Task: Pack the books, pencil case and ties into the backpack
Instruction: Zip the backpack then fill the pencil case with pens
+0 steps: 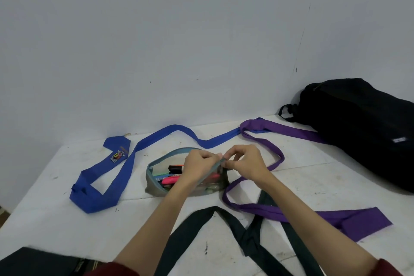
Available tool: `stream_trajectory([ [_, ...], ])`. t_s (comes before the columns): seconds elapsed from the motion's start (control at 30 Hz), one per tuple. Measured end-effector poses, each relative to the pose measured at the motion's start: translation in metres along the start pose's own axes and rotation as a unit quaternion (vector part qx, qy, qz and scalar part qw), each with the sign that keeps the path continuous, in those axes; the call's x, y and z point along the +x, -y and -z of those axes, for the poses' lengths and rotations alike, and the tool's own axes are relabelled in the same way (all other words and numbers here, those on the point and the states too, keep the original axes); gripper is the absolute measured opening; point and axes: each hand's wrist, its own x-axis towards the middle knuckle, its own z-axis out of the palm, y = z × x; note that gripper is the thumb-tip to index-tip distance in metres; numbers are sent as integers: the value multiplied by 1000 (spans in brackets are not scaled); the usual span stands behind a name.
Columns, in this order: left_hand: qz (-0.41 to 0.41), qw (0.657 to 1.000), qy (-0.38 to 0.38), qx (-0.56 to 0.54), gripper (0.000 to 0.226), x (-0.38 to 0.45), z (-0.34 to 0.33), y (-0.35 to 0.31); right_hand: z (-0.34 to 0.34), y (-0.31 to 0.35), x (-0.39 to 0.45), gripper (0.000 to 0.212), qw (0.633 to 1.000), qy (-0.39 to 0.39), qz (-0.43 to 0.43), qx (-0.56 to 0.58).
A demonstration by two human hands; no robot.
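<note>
While the grey transparent zip pencil case (179,177) lies open mid-counter (44,219), the left hand (199,167) and right hand (243,161) have their fingers (226,163) pinched on its zip edge. A jerked zip could spill the markers (171,180). The black fabric backpack (363,127) waits at two o'clock, well apart, and the loose purple tie (264,145) just beside could snag.
</note>
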Motion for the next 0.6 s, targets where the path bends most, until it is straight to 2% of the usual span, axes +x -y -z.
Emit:
stream_trajectory([
  [0.13,12,996,-21,82,29,1,1,-1,1,-2,3,18,1000,10,18,-6],
  [0.3,1,964,-81,253,32,-6,27,10,6,-6,9,14,999,38,28,-17],
  [0.5,22,947,-122,296,28,-13,60,33,11,-14,16,14,997,59,45,-18],
  [0.6,10,918,-179,353,27,-20,72,38,13,-15,20,18,997,62,44,-20],
])
